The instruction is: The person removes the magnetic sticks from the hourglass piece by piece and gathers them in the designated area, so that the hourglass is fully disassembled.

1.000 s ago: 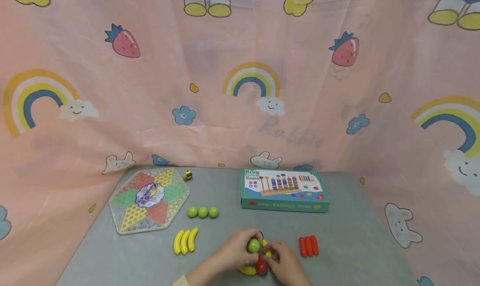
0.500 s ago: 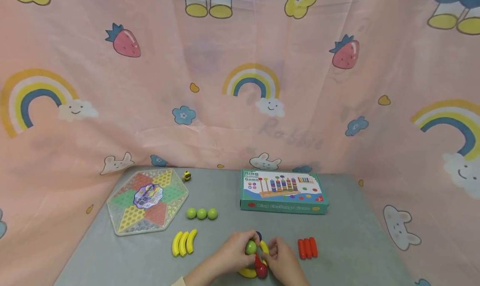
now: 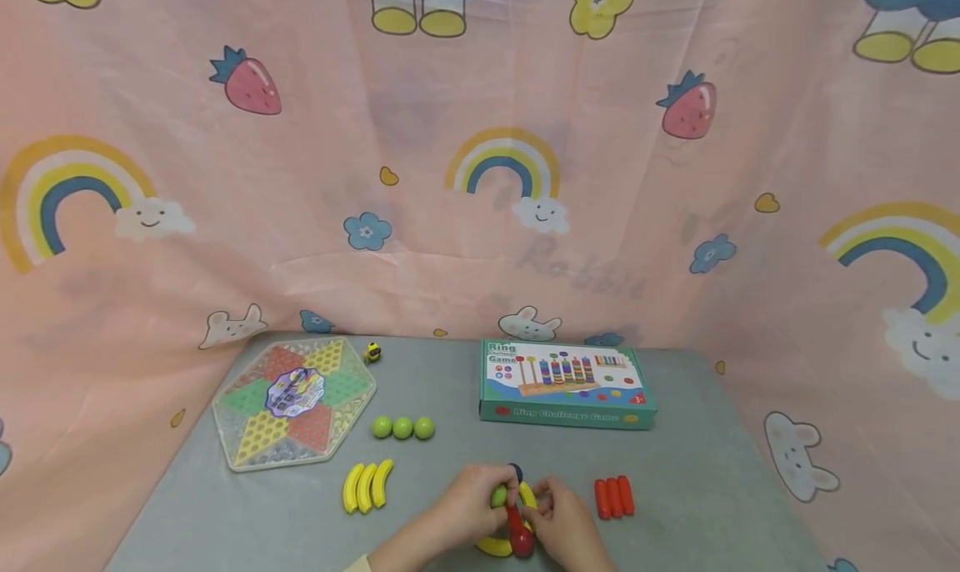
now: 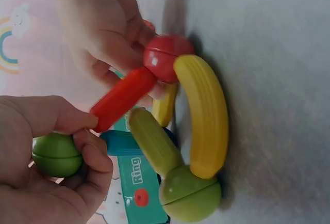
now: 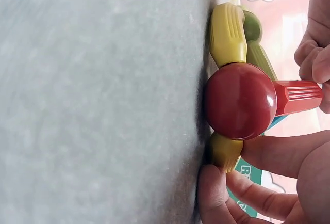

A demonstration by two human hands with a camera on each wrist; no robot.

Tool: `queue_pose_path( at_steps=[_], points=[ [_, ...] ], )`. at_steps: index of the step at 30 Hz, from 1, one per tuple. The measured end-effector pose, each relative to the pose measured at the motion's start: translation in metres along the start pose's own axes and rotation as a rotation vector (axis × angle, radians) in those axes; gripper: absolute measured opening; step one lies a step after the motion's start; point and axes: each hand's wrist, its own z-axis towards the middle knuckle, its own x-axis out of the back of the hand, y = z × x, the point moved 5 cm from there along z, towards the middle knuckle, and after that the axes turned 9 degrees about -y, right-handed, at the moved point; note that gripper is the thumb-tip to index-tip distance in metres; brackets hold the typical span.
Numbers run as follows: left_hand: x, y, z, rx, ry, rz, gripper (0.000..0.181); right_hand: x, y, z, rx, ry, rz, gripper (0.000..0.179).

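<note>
My left hand (image 3: 472,503) curls round a green ball (image 4: 56,154) and pinches the upper end of a red stick (image 4: 122,99). This stick slants up from a red ball (image 5: 240,101) resting on the table. My right hand (image 3: 566,526) pinches a yellow curved stick (image 5: 227,153) right beside that ball. Another yellow curved stick (image 4: 203,115) joins the red ball to a second green ball (image 4: 190,195). From that green ball rises an olive-green stick (image 4: 154,140). A blue stick (image 4: 124,142) and a dark blue ball (image 3: 516,472) show behind, partly hidden.
On the grey table (image 3: 435,380), three green balls (image 3: 402,427) and three yellow curved sticks (image 3: 366,486) lie left; three red sticks (image 3: 614,497) lie right. Behind are a hexagonal game board (image 3: 296,401), a small bee figure (image 3: 372,352) and a Ring Challenge Game box (image 3: 567,384).
The green ball in my left hand has turned and sunk further behind the fingers. My right fingers have drawn slightly away from the left hand, leaving more of the yellow stick showing.
</note>
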Motion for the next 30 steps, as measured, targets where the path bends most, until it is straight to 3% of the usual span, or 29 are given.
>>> queue_pose_path(
  at_steps=[2,7,10,13,17,22,24,27,30],
  points=[
    [0.001,-0.001,-0.001,0.011,0.012,-0.013,0.026,-0.001,0.000,0.001,0.004,-0.002,-0.004,0.030],
    [0.010,-0.003,-0.001,-0.039,0.036,-0.088,0.015,0.001,0.000,0.002,0.041,0.022,-0.019,0.029],
    [0.022,-0.004,-0.001,-0.063,0.063,-0.109,0.024,0.001,0.002,0.003,0.040,0.024,-0.016,0.029],
    [0.037,-0.006,-0.002,-0.038,0.090,-0.083,0.035,-0.001,0.005,0.004,0.031,0.015,-0.015,0.031],
    [0.056,-0.016,0.003,0.042,0.168,0.046,0.044,-0.002,0.005,0.004,0.020,0.014,-0.011,0.031],
    [0.083,-0.043,0.015,0.159,0.353,0.215,0.038,-0.001,0.004,0.004,-0.002,0.017,0.003,0.030],
    [0.092,-0.056,0.020,0.178,0.410,0.274,0.036,-0.001,0.003,0.003,-0.003,0.016,0.005,0.030],
    [0.099,-0.074,0.026,0.190,0.454,0.370,0.035,-0.002,0.003,0.002,-0.002,0.017,0.005,0.030],
    [0.101,-0.087,0.029,0.200,0.457,0.452,0.032,-0.003,0.004,0.002,-0.010,0.020,0.015,0.029]
  ],
)
